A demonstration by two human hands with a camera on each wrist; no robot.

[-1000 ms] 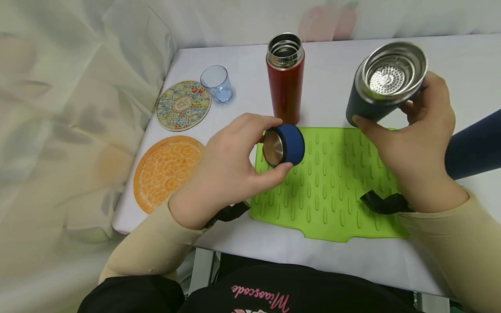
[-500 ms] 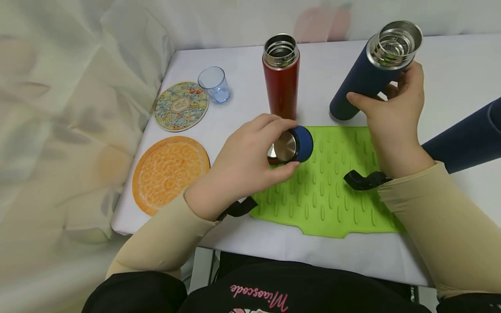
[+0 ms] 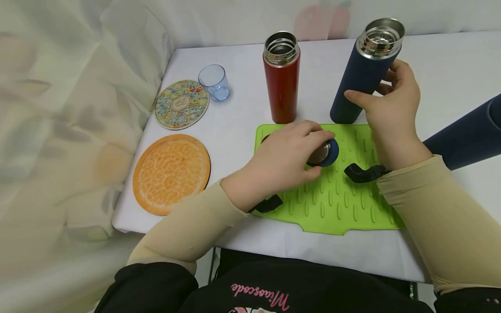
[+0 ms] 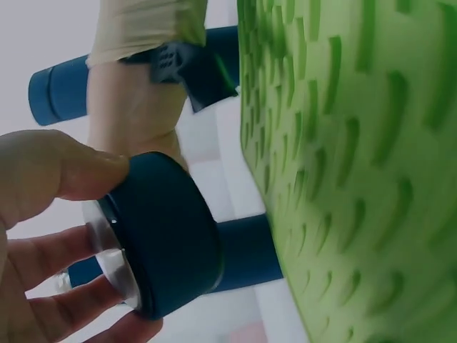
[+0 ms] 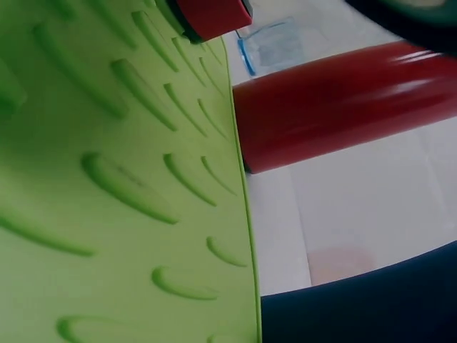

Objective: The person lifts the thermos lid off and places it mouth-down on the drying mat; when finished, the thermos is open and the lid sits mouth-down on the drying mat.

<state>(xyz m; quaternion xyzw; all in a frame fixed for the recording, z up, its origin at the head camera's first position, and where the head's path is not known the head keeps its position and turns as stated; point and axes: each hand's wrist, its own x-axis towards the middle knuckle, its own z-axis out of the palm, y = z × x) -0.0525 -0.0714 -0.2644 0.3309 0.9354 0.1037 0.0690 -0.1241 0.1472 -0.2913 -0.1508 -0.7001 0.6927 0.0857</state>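
Note:
My left hand point(image 3: 279, 158) pinches a blue bottle lid point(image 3: 328, 153) between thumb and fingers, over the green ridged mat point(image 3: 309, 208). In the left wrist view the lid point(image 4: 171, 236) is on its side, its steel inner face toward the fingers. My right hand point(image 3: 395, 106) grips a navy vacuum flask point(image 3: 362, 76) around its middle. The flask has no lid, shows a steel mouth and leans slightly right, its base by the mat's back edge. A lidless red vacuum flask point(image 3: 282, 89) stands to its left. A red lid point(image 5: 214, 16) on the mat is mostly hidden behind my left hand in the head view.
Left on the white-covered table point(image 3: 242, 113) lie an orange round mat point(image 3: 172, 174) and a patterned round coaster point(image 3: 182, 104). A blue-tinted glass point(image 3: 214, 82) stands at the coaster's edge. Another navy cylinder point(image 3: 465, 134) extends past my right wrist.
The right hand lowers the navy flask from a raised, tilted pose and brings it more upright behind the mat. The left hand moves right and slightly down with the blue lid.

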